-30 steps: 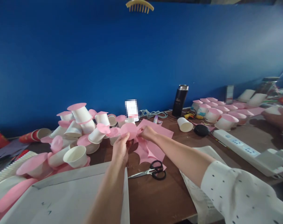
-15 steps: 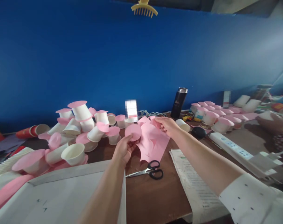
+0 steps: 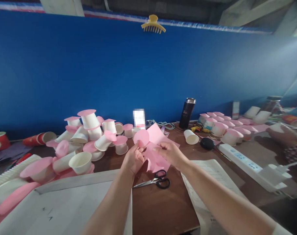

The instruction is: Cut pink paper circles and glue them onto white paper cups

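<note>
A round pink paper disc (image 3: 141, 137) stands raised between the thumb and fingers of my left hand (image 3: 135, 158). To its right, my right hand (image 3: 171, 153) hovers over the pink paper scraps (image 3: 154, 161), fingers bent and a little apart; no separate piece shows in its grasp. Curved cut-outs edge the scraps, and a squarer pink sheet (image 3: 155, 132) lies behind them. Just below the scraps rests a pair of black-handled scissors (image 3: 160, 179), blades pointing left.
White paper cups (image 3: 81, 162) with pink discs crowd the left, behind a white box (image 3: 89, 202). On the right are a black thermos (image 3: 187, 112), a lying cup (image 3: 191, 137), a black mouse (image 3: 207, 143), a power strip (image 3: 246, 166) and more cups. Another person's hand (image 3: 280, 133) is at far right.
My right hand has come down and left from the upper scrap it was pinching, closer to my left hand. My left hand still holds the disc. The view has tilted up slightly.
</note>
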`<state>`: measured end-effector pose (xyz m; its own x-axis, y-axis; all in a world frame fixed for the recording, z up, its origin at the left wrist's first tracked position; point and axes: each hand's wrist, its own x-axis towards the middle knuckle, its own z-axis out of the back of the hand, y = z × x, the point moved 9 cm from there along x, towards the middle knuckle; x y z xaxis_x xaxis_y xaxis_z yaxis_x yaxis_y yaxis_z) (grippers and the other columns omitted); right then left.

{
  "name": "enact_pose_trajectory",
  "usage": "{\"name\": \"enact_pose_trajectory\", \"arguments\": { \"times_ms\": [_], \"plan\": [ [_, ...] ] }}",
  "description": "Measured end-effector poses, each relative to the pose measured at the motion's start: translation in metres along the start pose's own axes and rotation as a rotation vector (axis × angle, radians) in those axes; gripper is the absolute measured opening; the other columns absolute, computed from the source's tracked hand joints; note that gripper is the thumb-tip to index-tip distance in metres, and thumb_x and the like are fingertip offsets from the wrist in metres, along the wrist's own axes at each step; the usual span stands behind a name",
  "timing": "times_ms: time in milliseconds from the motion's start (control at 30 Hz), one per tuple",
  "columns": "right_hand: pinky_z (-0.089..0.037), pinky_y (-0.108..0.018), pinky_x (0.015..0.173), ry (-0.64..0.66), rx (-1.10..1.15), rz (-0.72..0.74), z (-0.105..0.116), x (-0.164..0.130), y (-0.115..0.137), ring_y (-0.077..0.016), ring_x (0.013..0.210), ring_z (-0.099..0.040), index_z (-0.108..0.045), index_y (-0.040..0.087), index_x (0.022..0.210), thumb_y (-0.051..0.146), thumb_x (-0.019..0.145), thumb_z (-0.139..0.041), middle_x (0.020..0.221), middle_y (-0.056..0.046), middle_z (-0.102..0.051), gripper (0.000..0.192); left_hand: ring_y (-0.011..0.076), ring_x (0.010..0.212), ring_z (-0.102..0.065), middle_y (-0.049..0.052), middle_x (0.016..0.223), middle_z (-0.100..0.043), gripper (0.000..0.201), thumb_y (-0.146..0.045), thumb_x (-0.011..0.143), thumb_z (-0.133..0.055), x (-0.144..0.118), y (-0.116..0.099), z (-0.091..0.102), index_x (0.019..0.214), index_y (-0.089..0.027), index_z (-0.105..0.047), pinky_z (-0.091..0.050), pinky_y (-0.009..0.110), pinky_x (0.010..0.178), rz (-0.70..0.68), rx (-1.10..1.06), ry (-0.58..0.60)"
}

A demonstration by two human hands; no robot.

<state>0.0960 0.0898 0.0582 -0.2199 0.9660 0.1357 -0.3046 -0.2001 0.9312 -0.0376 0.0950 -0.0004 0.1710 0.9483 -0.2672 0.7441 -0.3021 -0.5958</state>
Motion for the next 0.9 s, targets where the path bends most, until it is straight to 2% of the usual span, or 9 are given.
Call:
{"name": "enact_pose_trajectory", "arguments": {
  "times_ms": [100, 333, 533, 600, 633, 700, 767, 833, 900],
  "plan": [
    [-0.026, -0.021, 0.052, 0.053, -0.187, 0.095, -0.012, -0.012, 0.002, -0.0075, 0.056, -0.032, -0.043, 0.017, 0.058, 0.033, 0.079, -0.059, 0.058, 0.006, -0.032, 0.031, 0.0178, 0.084, -0.066, 0.011, 0.100, -0.067, 0.009, -0.026, 0.082, -0.061, 0.005, 0.001, 0.004, 0.085, -0.018, -0.057, -0.053, 0.029, 0.073, -0.039, 0.000, -0.025],
    [-0.028, -0.020, 0.052, 0.154, -0.271, 0.096, -0.030, -0.019, -0.014, -0.0081, 0.055, -0.037, -0.048, 0.016, 0.062, 0.032, 0.084, -0.055, 0.057, 0.006, -0.039, 0.028, 0.0145, 0.083, -0.065, 0.011, 0.105, -0.065, 0.004, -0.019, 0.087, -0.055, 0.012, 0.010, 0.033, 0.087, -0.016, -0.057, -0.053, 0.026, 0.075, -0.050, 0.080, -0.293],
    [-0.040, -0.021, 0.062, 0.356, -0.181, 0.138, -0.049, -0.037, -0.003, -0.0118, 0.067, -0.054, -0.069, 0.016, 0.078, 0.028, 0.083, -0.062, 0.075, 0.000, -0.064, 0.015, 0.0147, 0.088, -0.065, 0.009, 0.104, -0.064, 0.006, -0.015, 0.084, -0.060, 0.017, 0.011, 0.041, 0.088, -0.017, -0.056, -0.054, 0.029, 0.084, -0.105, 0.045, -0.319],
    [-0.043, -0.021, 0.064, 0.497, -0.109, 0.129, -0.055, -0.052, 0.007, -0.0133, 0.070, -0.059, -0.073, 0.018, 0.083, 0.031, 0.083, -0.063, 0.078, -0.001, -0.068, 0.016, 0.0164, 0.088, -0.066, 0.009, 0.099, -0.065, 0.005, -0.014, 0.085, -0.059, 0.018, 0.010, 0.039, 0.087, -0.017, -0.056, -0.055, 0.034, 0.086, -0.108, 0.033, -0.272],
    [-0.044, -0.021, 0.065, 0.614, -0.069, 0.138, -0.059, -0.062, 0.014, -0.0136, 0.071, -0.060, -0.075, 0.019, 0.086, 0.032, 0.083, -0.063, 0.079, -0.001, -0.069, 0.018, 0.0179, 0.088, -0.067, 0.010, 0.096, -0.066, 0.003, -0.014, 0.085, -0.059, 0.017, 0.009, 0.037, 0.086, -0.017, -0.056, -0.055, 0.036, 0.086, -0.109, 0.025, -0.244],
    [-0.046, -0.021, 0.074, 0.978, -0.017, 0.150, -0.073, -0.095, 0.027, -0.0144, 0.081, -0.065, -0.075, 0.022, 0.101, 0.032, 0.087, -0.060, 0.091, -0.002, -0.073, 0.023, 0.0207, 0.087, -0.069, 0.010, 0.090, -0.068, 0.003, -0.015, 0.085, -0.058, 0.016, 0.006, 0.036, 0.084, -0.017, -0.055, -0.055, 0.039, 0.085, -0.112, 0.011, -0.214],
    [-0.046, -0.020, 0.077, 1.150, -0.023, 0.141, -0.072, -0.114, 0.033, -0.0148, 0.087, -0.066, -0.071, 0.024, 0.115, 0.034, 0.083, -0.065, 0.098, -0.002, -0.074, 0.034, 0.0213, 0.083, -0.070, 0.009, 0.087, -0.069, 0.004, -0.016, 0.084, -0.060, 0.016, 0.000, 0.035, 0.085, -0.016, -0.055, -0.056, 0.039, 0.081, -0.148, 0.008, -0.201],
    [-0.047, -0.019, 0.071, 1.083, -0.080, 0.106, -0.062, -0.107, 0.031, -0.0146, 0.083, -0.067, -0.068, 0.026, 0.118, 0.038, 0.076, -0.072, 0.101, -0.001, -0.074, 0.043, 0.0194, 0.077, -0.070, 0.009, 0.084, -0.069, 0.007, -0.017, 0.083, -0.061, 0.015, -0.008, 0.036, 0.088, -0.015, -0.057, -0.058, 0.035, 0.076, -0.205, 0.017, -0.204],
    [-0.046, -0.019, 0.066, 0.857, -0.190, 0.079, -0.043, -0.082, 0.023, -0.0154, 0.079, -0.067, -0.070, 0.025, 0.113, 0.041, 0.077, -0.071, 0.100, -0.002, -0.074, 0.039, 0.0162, 0.069, -0.068, 0.007, 0.079, -0.068, 0.007, -0.017, 0.083, -0.062, 0.013, -0.015, 0.041, 0.088, -0.014, -0.058, -0.057, 0.029, 0.068, -0.253, 0.038, -0.249]
  ]
}}
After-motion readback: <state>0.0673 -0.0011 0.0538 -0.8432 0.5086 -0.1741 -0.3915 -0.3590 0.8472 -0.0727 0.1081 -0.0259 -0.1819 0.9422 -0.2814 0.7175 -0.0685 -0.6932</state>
